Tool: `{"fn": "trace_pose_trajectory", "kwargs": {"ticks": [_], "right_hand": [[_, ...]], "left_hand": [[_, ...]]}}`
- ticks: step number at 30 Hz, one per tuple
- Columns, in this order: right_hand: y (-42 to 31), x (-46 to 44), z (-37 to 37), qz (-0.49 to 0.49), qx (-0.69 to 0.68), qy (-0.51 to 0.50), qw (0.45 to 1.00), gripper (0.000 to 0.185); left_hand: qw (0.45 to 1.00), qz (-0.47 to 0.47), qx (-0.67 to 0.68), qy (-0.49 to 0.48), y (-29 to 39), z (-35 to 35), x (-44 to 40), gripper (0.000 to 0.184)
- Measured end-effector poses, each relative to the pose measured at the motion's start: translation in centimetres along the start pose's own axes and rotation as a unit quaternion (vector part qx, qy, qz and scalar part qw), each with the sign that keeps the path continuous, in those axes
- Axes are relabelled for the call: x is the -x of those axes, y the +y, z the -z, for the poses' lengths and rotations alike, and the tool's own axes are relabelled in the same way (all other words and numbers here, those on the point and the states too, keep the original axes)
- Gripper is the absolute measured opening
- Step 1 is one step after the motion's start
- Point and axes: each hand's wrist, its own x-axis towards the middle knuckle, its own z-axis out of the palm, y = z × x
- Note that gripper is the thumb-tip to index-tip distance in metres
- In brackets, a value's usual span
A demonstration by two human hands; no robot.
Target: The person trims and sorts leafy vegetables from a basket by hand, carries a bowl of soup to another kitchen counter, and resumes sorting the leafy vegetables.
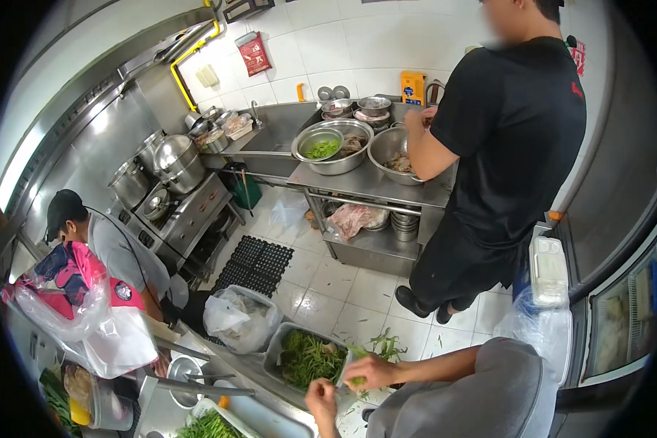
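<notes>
My right hand (370, 371) is closed on leafy green stalks (382, 347), which stick out past its fingers over the floor. Just to its left, my left hand (321, 401) has its fingers curled together; whatever may be in them is too small to make out. Both hands are beside the near edge of a plastic tub (271, 352) heaped with loose leafy greens (312, 360). More cut green stalks (210, 425) lie in a container on the counter at the bottom.
A bin with a clear liner (242, 319) stands beyond the tub. A co-worker in black (515, 139) stands at a steel table (317, 175) with metal bowls (398, 157). Another person in a cap (128, 248) bends near the stove (197, 219). Green scraps litter the tiled floor (369, 288).
</notes>
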Motion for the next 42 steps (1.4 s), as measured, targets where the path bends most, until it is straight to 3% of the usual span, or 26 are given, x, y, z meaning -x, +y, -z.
{"fn": "trace_pose_trajectory", "kwargs": {"ticks": [2,4,5,8,10,11,12,13,15,17,18,19,20,21,22,23,24,27,29,30,32,35,40,42], "right_hand": [[1.1,-1.0,0.0,-0.030,-0.044,0.078,0.996,0.016],[1.2,-1.3,1.1,-0.105,-0.056,0.085,0.989,0.015],[1.3,-1.5,1.7,-0.142,-0.061,0.087,0.984,0.015],[4.0,0.4,1.5,-0.329,-0.130,0.078,0.932,0.021],[8.1,3.5,1.1,-0.410,-0.139,0.059,0.900,0.023],[10.5,6.0,1.5,-0.409,-0.112,0.001,0.906,0.022],[15.0,10.0,0.4,-0.409,-0.174,0.020,0.896,0.021],[19.0,14.1,0.5,-0.472,-0.116,-0.005,0.874,0.021],[25.0,22.6,3.6,-0.479,0.027,-0.153,0.864,0.025],[28.8,32.9,7.9,-0.539,-0.056,-0.155,0.826,0.024],[32.1,38.1,10.7,-0.566,-0.187,-0.116,0.794,0.024],[30.6,36.4,12.1,-0.505,-0.096,-0.216,0.830,0.024],[29.6,34.1,12.5,-0.320,0.033,-0.346,0.881,0.025],[28.8,32.1,12.4,-0.141,0.105,-0.399,0.900,0.025],[28.3,30.2,11.6,-0.031,0.139,-0.401,0.905,0.025],[28.7,28.8,10.2,0.020,0.157,-0.380,0.911,0.026],[29.3,27.7,8.8,0.016,0.173,-0.346,0.922,0.026],[31.3,20.1,2.1,-0.184,0.155,-0.206,0.948,0.022],[28.1,12.2,-2.2,-0.312,0.065,-0.163,0.934,0.024],[23.9,7.8,-3.3,-0.376,0.001,-0.144,0.915,0.026],[18.2,1.8,-4.6,-0.412,-0.080,-0.152,0.895,0.026],[12.9,-2.8,-5.1,-0.371,-0.152,-0.120,0.908,0.024],[4.7,-7.0,-4.3,-0.341,-0.234,-0.077,0.907,0.024],[-0.2,-9.3,-4.7,-0.306,-0.230,-0.084,0.920,0.022]], "left_hand": [[0.995,0.042,-0.072,0.046,1.1,1.2,-2.1,0.019],[0.953,-0.133,-0.257,0.088,2.9,2.4,-3.2,0.032],[0.934,-0.121,-0.326,0.084,5.5,2.8,-2.9,0.041],[0.936,-0.073,-0.334,0.085,10.3,3.7,-0.8,0.044],[0.962,-0.024,-0.255,0.089,12.6,4.7,2.1,0.040],[0.967,-0.019,-0.231,0.106,13.5,5.6,4.0,0.035],[0.960,-0.042,-0.247,0.121,15.1,6.5,5.9,0.033],[0.959,-0.005,-0.244,0.147,16.0,7.8,7.9,0.030],[0.932,0.012,-0.255,0.259,15.6,10.6,12.3,0.025],[0.883,0.039,-0.284,0.371,16.6,13.4,16.4,0.021],[0.856,0.062,-0.288,0.426,16.6,14.2,18.5,0.021],[0.824,0.084,-0.290,0.479,16.2,15.1,20.5,0.021],[0.792,0.099,-0.291,0.527,15.9,15.9,22.4,0.020],[0.767,0.115,-0.308,0.551,15.6,16.6,24.0,0.019],[0.748,0.131,-0.319,0.567,15.1,17.2,25.5,0.018],[0.743,0.138,-0.323,0.570,14.7,17.8,26.5,0.017],[0.741,0.159,-0.307,0.576,14.7,18.1,26.9,0.017],[0.793,0.104,-0.318,0.508,13.5,19.4,26.0,0.022],[0.827,0.037,-0.358,0.432,12.0,20.2,23.8,0.024],[0.819,0.043,-0.410,0.400,11.0,20.6,22.7,0.024],[0.794,0.054,-0.512,0.324,9.1,21.3,21.0,0.024],[0.765,0.025,-0.548,0.339,8.7,23.2,21.4,0.022],[0.823,0.041,-0.159,0.543,14.0,25.1,22.8,0.017],[0.859,0.021,-0.061,0.508,16.4,24.9,22.1,0.021]]}}
